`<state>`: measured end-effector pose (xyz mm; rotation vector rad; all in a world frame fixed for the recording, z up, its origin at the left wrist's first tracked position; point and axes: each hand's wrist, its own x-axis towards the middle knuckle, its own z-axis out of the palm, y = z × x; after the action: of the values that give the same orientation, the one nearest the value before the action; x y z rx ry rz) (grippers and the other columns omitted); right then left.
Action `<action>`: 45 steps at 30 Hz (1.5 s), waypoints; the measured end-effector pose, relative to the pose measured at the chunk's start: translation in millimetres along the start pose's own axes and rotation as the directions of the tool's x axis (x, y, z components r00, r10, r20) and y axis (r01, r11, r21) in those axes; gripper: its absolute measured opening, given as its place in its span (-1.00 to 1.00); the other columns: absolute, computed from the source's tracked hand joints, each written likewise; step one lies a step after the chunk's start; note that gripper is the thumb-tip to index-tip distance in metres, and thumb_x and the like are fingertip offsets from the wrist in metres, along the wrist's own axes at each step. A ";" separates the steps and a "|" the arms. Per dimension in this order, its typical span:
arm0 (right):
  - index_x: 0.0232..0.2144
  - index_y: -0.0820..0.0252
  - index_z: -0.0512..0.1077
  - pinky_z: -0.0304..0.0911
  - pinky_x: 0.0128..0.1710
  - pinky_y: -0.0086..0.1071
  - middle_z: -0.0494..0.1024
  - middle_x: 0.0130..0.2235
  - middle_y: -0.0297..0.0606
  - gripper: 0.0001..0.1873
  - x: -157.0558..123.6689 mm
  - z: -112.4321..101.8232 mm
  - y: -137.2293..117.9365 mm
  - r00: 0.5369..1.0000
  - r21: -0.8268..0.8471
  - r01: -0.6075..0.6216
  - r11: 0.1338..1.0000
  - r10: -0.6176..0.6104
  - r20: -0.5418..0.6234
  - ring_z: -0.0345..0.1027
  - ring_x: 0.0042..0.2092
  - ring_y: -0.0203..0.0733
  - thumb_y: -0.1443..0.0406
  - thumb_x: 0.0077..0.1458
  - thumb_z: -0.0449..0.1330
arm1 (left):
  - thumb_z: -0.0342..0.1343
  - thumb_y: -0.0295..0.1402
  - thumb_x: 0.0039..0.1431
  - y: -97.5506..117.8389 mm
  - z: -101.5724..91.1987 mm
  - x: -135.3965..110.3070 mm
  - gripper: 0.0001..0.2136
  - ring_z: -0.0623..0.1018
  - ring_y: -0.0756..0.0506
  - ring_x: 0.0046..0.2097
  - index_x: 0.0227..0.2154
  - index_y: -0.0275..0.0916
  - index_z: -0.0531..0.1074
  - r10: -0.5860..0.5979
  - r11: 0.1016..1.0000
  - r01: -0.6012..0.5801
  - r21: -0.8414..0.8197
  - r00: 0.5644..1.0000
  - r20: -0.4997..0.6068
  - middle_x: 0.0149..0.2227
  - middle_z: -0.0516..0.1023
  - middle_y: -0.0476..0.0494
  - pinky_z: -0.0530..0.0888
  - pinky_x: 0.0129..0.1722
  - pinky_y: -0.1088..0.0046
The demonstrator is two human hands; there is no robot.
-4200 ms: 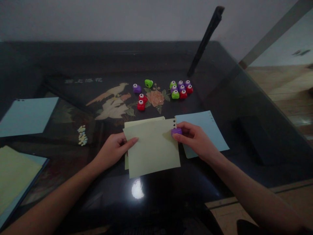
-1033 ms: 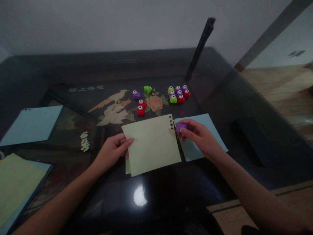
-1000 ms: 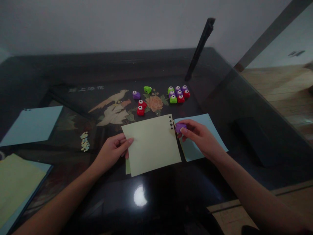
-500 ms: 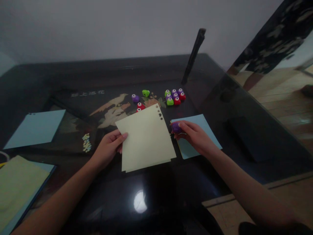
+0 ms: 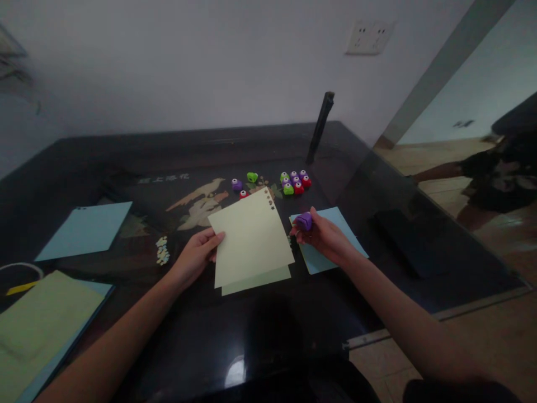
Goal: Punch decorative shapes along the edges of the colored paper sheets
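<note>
Single view from a camera worn on the person's head, facing forward and down across the dark glossy glass-topped surface (image 5: 272, 146) toward the white wall (image 5: 188, 67) behind it. Both forearms enter from the lower edge; the left hand (image 5: 197, 254) and right hand (image 5: 324, 238) sit near mid-frame at close range. The pale floor (image 5: 470, 341) fills the lower right.

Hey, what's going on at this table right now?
A person is handling paper at a dark table. The left hand holds a yellow sheet by its left edge, over a second sheet. The right hand grips a purple punch just off that sheet's right side, above a blue sheet. Punched holes line the yellow sheet's top corner. More punches sit farther back.
</note>
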<state>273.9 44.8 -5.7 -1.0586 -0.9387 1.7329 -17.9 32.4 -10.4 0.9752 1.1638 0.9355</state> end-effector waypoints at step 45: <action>-0.35 0.18 0.36 0.23 -0.32 -0.37 0.45 -0.27 -0.27 -0.81 109.4 -87.1 -28.5 0.786 -0.967 0.108 0.232 -0.615 -0.060 0.32 -0.40 -0.29 0.45 -0.09 0.19 | 0.20 -0.07 0.02 -8.4 -4.2 5.8 -0.62 0.31 0.02 -0.59 -0.25 -0.30 0.49 -0.038 0.988 0.030 0.150 0.998 0.051 -0.57 0.40 0.00 0.20 -0.64 0.57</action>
<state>334.5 169.4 -39.6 -1.6531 -1.7914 0.2856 -20.5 35.9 -20.6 1.0913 1.2146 0.7990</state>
